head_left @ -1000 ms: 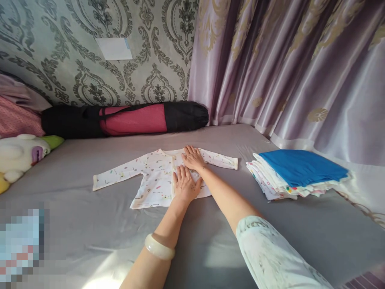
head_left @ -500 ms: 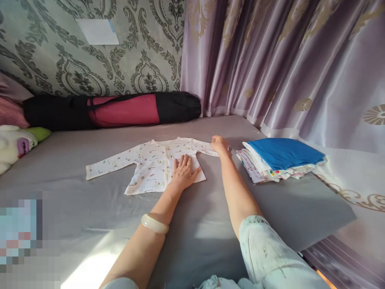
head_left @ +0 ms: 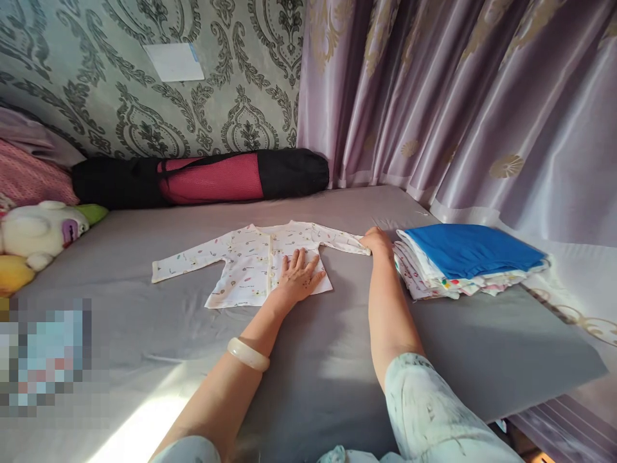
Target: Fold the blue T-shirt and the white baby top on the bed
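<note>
Shirt, small, white with scattered print: laid flat on grey bed, near the middle, neckline toward the wall, long sleeves spread to either side, pale strip down the front. Left hand: released, palm down, fingers spread, resting on the front panel to the right of the strip. Pale bangle, around the left forearm. Right hand: closed on the end of the right-side sleeve, at the cuff, fingertips partly hidden. Folded clothes, one pile: just beside the right hand, blue piece on top, white and printed pieces beneath. Long bag, black with red middle: lying along the foot of the wall, behind the shirt. Plush toy, mostly white: at far left. Curtain, lilac with gold motifs: hanging at right. Blurred item, near left: cannot tell what.
</note>
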### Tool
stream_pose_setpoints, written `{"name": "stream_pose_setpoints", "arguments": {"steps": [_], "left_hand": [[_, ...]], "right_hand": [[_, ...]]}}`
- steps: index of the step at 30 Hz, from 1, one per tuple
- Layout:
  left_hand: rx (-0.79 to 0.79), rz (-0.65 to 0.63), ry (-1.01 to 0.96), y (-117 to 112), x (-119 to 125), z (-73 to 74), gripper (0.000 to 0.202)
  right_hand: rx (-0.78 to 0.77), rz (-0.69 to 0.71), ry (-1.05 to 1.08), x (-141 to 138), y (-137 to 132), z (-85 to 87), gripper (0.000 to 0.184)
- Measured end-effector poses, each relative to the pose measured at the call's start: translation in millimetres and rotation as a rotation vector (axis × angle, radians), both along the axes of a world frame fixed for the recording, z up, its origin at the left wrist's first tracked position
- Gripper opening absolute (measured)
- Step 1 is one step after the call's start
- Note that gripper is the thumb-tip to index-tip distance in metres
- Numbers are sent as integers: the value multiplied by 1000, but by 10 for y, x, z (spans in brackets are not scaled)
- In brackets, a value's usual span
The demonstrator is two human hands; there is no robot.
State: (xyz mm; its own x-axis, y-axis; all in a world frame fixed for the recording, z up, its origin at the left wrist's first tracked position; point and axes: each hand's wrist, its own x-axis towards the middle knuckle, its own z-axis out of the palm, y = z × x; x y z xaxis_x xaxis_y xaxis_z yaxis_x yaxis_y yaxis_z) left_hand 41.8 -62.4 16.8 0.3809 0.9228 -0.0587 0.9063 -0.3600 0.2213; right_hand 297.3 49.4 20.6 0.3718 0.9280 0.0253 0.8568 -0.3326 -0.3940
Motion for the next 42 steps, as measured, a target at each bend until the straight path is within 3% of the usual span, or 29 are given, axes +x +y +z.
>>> {"name": "stream_pose_setpoints", "arguments": {"steps": [3, 6, 10, 14, 18, 24, 31, 42], "left_hand": [[-15, -18, 31, 32, 5, 75, 61], [-9, -26, 17, 144, -11, 205, 52], [-14, 20, -93, 479, -73, 294, 43], [51, 24, -180, 882, -112, 188, 39], [-2, -38, -137, 1131, -101, 82, 50], [-152, -86, -68, 1273, -157, 96, 67], [-212, -103, 50, 1372, -134, 228, 95], [-353, -71, 224, 1600, 55, 510, 117]], "right_hand": [[-160, -100, 23, -52, -26, 89, 33], [-172, -85, 47, -81, -43, 174, 32], [-72, 24, 164, -65, -32, 223, 16], [104, 50, 372, -69, 0, 212, 17], [252, 61, 553, -104, 12, 213, 18], [339, 87, 829, -99, -24, 262, 26], [387, 190, 1039, -179, -28, 338, 42], [270, 192, 1426, -861, 17, 554, 37]]}}
